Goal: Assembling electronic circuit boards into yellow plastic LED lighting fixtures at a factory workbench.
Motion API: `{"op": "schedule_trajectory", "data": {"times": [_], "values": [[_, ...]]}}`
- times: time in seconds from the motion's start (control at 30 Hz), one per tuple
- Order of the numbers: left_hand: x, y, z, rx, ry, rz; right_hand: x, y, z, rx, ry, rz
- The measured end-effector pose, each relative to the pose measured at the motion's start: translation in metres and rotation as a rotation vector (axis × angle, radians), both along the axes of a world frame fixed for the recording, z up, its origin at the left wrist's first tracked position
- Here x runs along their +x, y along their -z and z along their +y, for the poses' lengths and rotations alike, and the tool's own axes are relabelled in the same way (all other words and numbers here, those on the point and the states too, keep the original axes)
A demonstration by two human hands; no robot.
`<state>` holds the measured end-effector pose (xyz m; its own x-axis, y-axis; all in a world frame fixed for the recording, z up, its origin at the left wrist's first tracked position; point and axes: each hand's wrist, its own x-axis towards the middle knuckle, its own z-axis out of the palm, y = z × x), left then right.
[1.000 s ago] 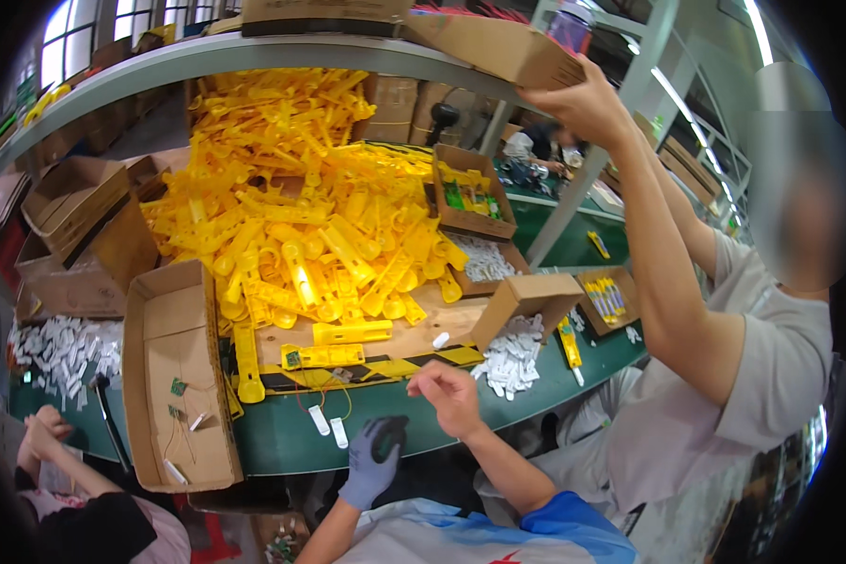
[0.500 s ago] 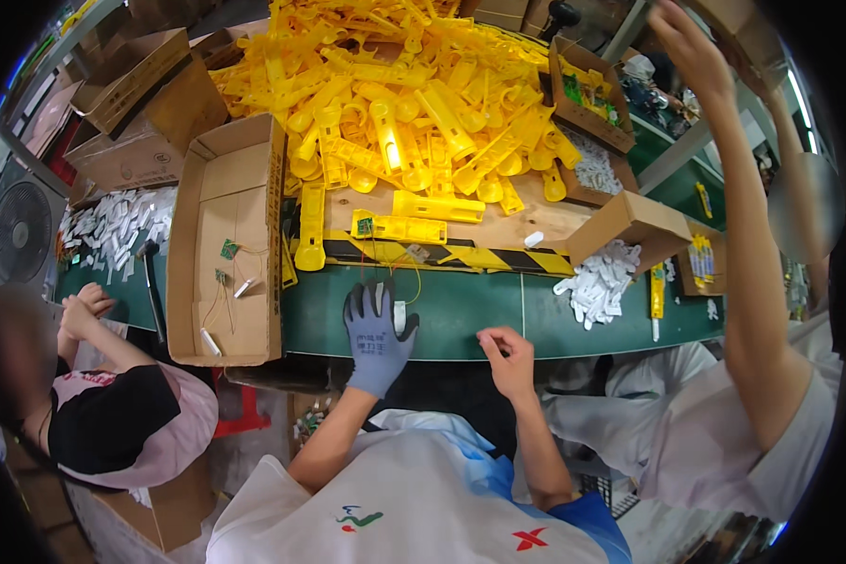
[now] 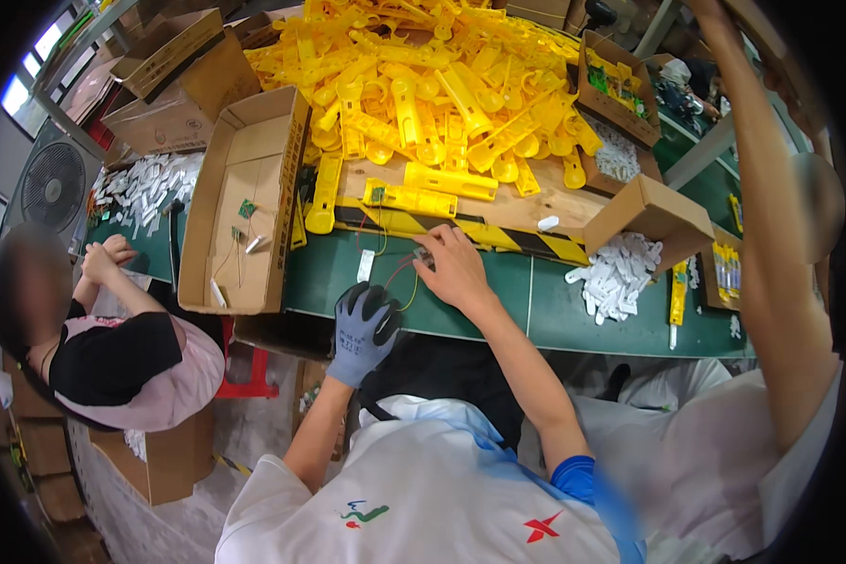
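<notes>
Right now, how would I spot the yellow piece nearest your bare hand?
Find the big heap of yellow parts on the green workbench. At its near edge, by the black-and-yellow striped tape, the yellow piece lies crosswise just beyond the bare right hand. Unlike its neighbours, it carries a small green circuit board at its left end.

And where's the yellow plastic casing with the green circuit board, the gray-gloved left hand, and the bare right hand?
Yellow plastic casing point(image 3: 414, 198), head view: its middle.
Gray-gloved left hand point(image 3: 360, 333), head view: its back.
Bare right hand point(image 3: 457, 268), head view: its back.
</notes>
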<state>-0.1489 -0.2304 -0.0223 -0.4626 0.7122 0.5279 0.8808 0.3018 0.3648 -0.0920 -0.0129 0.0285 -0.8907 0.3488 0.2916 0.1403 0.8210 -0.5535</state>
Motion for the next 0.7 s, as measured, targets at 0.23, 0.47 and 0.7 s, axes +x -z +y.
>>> {"op": "schedule_trajectory", "data": {"times": [0.23,0.47,0.7], "values": [[0.013,-0.008,-0.01,-0.089,0.144,0.052,0.039,0.022,-0.001,-0.031,-0.051,0.101],[0.016,-0.001,-0.022,0.02,0.122,0.05,0.049,0.019,0.006,-0.037,-0.12,0.102],[0.033,-0.019,-0.011,0.204,0.045,0.03,0.054,0.024,-0.006,-0.402,-0.02,0.237]]}}
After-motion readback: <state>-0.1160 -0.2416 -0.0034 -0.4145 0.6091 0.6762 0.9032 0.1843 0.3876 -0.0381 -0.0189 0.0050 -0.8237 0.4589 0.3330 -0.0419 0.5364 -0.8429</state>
